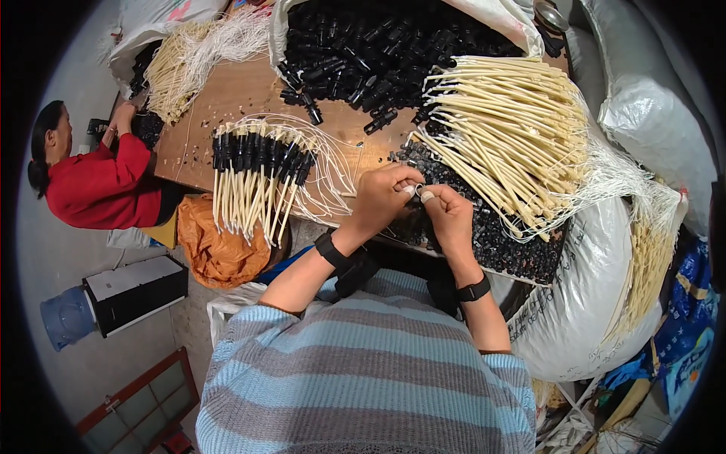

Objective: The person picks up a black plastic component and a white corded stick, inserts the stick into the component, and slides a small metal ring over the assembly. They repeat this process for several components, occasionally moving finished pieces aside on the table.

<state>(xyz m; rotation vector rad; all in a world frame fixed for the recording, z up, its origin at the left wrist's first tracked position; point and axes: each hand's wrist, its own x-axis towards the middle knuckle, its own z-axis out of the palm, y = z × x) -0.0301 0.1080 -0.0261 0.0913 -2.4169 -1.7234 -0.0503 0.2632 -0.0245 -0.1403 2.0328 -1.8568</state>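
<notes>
My left hand (pixel 382 198) and my right hand (pixel 452 219) meet above the table's near edge. The fingers of both are closed in a pinch, tips almost touching. Between them shows a small pale loop (pixel 419 189); its kind is too small to tell. Below and around the hands lies a heap of small black pieces (pixel 522 253). Right of my hands rests a big pile of cream-coloured rods with white cords (pixel 522 136). To the left, a row of rods fitted with black sleeves (pixel 261 163) overhangs the table's edge, white cords trailing right.
An opened white sack (pixel 491 19) spills black plastic fittings (pixel 363 60) across the table (pixel 219 91). More rods and cords (pixel 181 68) lie far left, by a person in red (pixel 106 181). A stuffed white sack (pixel 582 303) stands at right, an orange bag (pixel 219 242) at left.
</notes>
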